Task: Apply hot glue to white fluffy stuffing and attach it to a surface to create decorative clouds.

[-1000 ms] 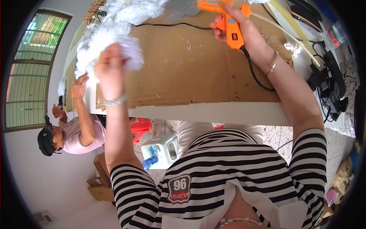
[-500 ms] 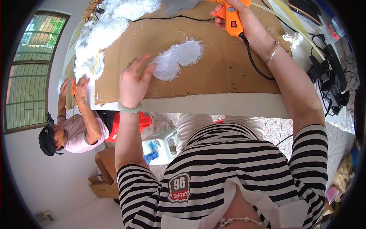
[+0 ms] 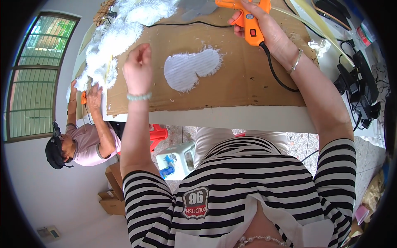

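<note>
An orange glue gun [image 3: 253, 31] with a black cord is in my right hand [image 3: 271, 31], held above the far right part of the brown cardboard sheet [image 3: 231, 89]. Its nozzle end points to the left. Near the middle of the cardboard lies a white insole-shaped piece [image 3: 192, 68] with a shaggy fringe and a notch in its near edge. To the left of this piece, and apart from it, my left hand [image 3: 138, 70] is raised with its fingers curled together. Whatever those fingers may pinch is too small or hidden to make out.
White fluffy material [image 3: 124, 31] is heaped along the far left. Crumpled tissue [image 3: 319, 46] and black plugs and adapters [image 3: 357, 82] are on the right. At the left, a co-worker in a pink shirt [image 3: 93, 140] handles white material. A white stool [image 3: 178, 157] stands below the table.
My left hand has let go of the fringed piece, moved left and up, and curled its fingers. The piece now lies flatter. My right hand with the glue gun has shifted slightly nearer.
</note>
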### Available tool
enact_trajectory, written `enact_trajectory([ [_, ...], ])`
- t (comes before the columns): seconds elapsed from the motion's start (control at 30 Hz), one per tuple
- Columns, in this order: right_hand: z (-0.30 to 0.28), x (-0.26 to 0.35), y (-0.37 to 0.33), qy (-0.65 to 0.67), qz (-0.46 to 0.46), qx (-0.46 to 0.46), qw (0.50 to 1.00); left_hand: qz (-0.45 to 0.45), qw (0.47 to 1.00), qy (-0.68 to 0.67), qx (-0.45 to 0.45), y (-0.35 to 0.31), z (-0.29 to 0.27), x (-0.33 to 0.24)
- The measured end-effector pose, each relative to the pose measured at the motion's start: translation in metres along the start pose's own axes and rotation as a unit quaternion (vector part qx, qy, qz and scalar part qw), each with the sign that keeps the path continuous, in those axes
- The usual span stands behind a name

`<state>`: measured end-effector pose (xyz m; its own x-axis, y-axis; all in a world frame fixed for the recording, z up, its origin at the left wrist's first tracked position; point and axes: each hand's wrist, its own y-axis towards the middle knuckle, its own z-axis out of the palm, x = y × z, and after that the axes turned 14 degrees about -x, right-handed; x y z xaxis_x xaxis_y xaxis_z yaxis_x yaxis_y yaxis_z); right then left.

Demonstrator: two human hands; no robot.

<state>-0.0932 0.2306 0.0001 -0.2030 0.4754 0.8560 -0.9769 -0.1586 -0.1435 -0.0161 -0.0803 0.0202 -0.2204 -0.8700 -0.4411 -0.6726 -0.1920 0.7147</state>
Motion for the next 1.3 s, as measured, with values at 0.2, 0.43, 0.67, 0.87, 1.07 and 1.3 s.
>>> enact_trajectory([
  [0.2,0.008,0.005,-0.007,-0.027,0.016,-0.007,0.999,0.074,0.971,-0.015,0.227,-0.032,-0.021,-0.041],
  [0.43,-0.001,-0.001,0.003,-0.003,0.016,0.002,1.0,0.242,0.962,-0.069,0.104,-0.046,0.0,-0.089],
  [0.67,-0.003,0.003,-0.005,-0.039,-0.003,-0.008,0.999,0.27,0.955,-0.05,0.112,-0.054,0.03,-0.095],
  [0.87,-0.006,0.0,-0.002,-0.051,-0.006,-0.01,0.999,0.214,0.963,-0.123,0.108,-0.055,0.026,-0.112],
  [1.07,-0.006,-0.007,-0.002,0.02,-0.077,0.065,0.995,0.119,0.977,-0.138,0.115,-0.043,0.009,-0.094],
  [1.3,-0.003,-0.006,0.007,0.012,-0.01,0.026,1.0,0.078,0.994,0.014,0.073,-0.02,0.01,-0.035],
])
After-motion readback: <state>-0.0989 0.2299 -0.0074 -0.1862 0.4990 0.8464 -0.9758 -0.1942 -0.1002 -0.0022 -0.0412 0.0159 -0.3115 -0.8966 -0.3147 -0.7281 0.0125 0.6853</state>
